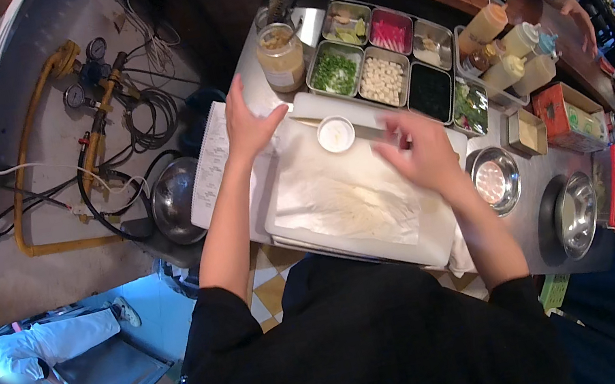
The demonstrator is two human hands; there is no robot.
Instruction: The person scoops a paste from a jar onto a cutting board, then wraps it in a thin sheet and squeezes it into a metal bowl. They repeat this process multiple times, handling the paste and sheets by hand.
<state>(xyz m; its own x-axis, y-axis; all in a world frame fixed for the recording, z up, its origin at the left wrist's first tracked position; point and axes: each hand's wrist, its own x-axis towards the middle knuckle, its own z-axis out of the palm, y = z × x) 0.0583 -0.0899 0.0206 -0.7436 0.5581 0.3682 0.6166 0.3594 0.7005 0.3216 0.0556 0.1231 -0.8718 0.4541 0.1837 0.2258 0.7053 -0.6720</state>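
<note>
A white cutting board (444, 229) lies before me with a wrinkled, stained white paper sheet (340, 204) on it. Near the board's far side stands a small white ramekin (335, 134), its contents pale. A knife (368, 133) appears to lie beside the ramekin, partly hidden by my right hand. My left hand (251, 122), thumb and fingers spread, is at the board's far left corner, below the glass jar (283, 63), and nothing shows in it. To the right of the ramekin, my right hand (420, 150) is blurred over the board with fingers curled; whether it holds anything cannot be told.
Metal pans of chopped green herbs (334, 73), white cubes (382, 80) and pink pickles (391, 35) stand behind the board. Squeeze bottles (482, 28) fill a bin at the right. Steel bowls (577, 215) sit farther right. A spiral notebook (211, 172) is at left. A person bends at lower left.
</note>
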